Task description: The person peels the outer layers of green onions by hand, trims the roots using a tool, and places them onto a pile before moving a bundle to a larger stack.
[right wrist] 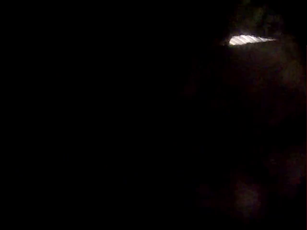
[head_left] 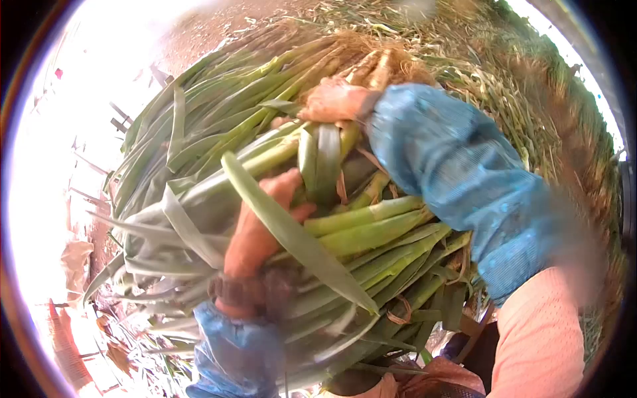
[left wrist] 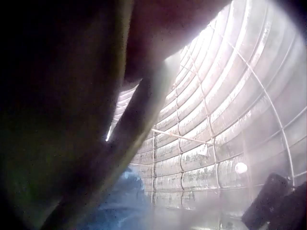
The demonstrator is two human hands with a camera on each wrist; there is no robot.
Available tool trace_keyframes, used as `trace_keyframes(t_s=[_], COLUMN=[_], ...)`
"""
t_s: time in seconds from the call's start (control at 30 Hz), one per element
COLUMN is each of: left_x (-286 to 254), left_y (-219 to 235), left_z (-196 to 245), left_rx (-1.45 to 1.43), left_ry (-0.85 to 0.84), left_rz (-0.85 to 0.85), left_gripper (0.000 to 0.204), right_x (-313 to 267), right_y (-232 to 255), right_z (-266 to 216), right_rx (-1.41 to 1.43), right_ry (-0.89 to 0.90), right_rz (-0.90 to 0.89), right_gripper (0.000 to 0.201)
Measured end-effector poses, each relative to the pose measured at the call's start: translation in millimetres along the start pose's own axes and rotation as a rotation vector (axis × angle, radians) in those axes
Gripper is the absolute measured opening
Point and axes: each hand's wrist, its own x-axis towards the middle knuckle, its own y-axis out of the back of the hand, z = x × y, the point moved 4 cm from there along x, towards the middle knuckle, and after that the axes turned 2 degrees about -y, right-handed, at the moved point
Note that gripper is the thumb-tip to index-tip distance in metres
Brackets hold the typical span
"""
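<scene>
Hands: left hand [head_left: 255,229] grips leek bundle [head_left: 265,166] | right hand [head_left: 335,99] clasps its root end

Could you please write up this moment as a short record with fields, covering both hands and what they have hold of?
Setting: outdoors, on ground littered with plant trimmings
Main item: big bundle of leeks, carried against the body
Left hand: lies on top of the bundle, fingers among the leaves
Right hand: rests on the stalks near the root ends
Sleeves: blue sleeve covers on both forearms
Right wrist view: almost black, nothing readable
Left wrist view: mostly blocked; ribbed arched greenhouse roof behind
</scene>
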Motion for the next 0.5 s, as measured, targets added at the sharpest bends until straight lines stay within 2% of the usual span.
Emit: trace_keyframes(t_s=[0.03, 0.07, 0.1, 0.17, 0.2, 0.23, 0.27, 0.3, 0.37, 0.4, 0.43, 0.47, 0.5], left_x=[-6.3, -9.5, -7.3, -10.2, -9.5, -7.2, -4.1, -1.0, 13.3, 17.1, 17.6, 9.1, -2.4], left_y=[-1.5, -3.6, 1.9, 4.6, 6.7, 19.3, 35.4, 46.2, 81.8, 89.4, 93.3, 80.7, 66.2], left_z=[10.7, 24.3, 45.5, 68.6, 77.4, 87.4, 95.5, 96.7, 69.5, 35.9, -8.0, -61.7, -73.7], left_rx=[0.045, -0.038, -0.035, 0.042, 0.052, 0.063, 0.069, 0.068, 0.571, 0.703, 0.838, 0.691, 0.613], left_ry=[-0.020, -0.005, 0.067, 0.037, 0.034, 0.012, -0.010, -0.034, -0.062, 0.056, 0.182, 0.260, 0.267], left_rz=[0.017, -0.007, -0.085, -0.116, -0.179, -0.123, -0.067, -0.018, 0.259, 0.279, 0.299, 0.006, -0.175], left_gripper=[0.043, 0.040, 0.037, 0.038, 0.042, 0.044, 0.045, 0.047, 0.046, 0.042, 0.040, 0.040, 0.039], right_x=[-13.8, -20.3, -43.3, -65.4, -88.6, -112.1, -123.9, -129.2, -135.7, -137.4, -133.0, -133.5, -135.8], right_y=[-8.2, -25.1, -36.0, -52.9, -58.0, -63.0, -72.1, -81.9, -86.2, -86.7, -83.7, -82.5, -80.1], right_z=[3.0, 8.1, 8.8, 13.9, 14.1, 13.5, 14.1, 17.6, 19.5, 19.0, 19.2, 17.6, 16.8], right_rx=[-0.050, -0.031, -0.109, 0.033, 0.078, 0.122, 0.038, 0.084, 0.180, 0.202, 0.191, 0.201, 0.206], right_ry=[0.049, 0.050, 0.053, -0.083, -0.171, -0.259, -0.274, -0.285, -0.303, -0.232, -0.283, -0.258, -0.231], right_rz=[0.031, 0.165, 0.376, 0.296, 0.442, 0.588, 0.678, 0.734, 0.844, 0.820, 0.510, 0.538, 0.567], right_gripper=[0.022, 0.021, 0.029, 0.029, 0.029, 0.029, 0.026, 0.024, 0.022, 0.020, 0.027, 0.027, 0.027])
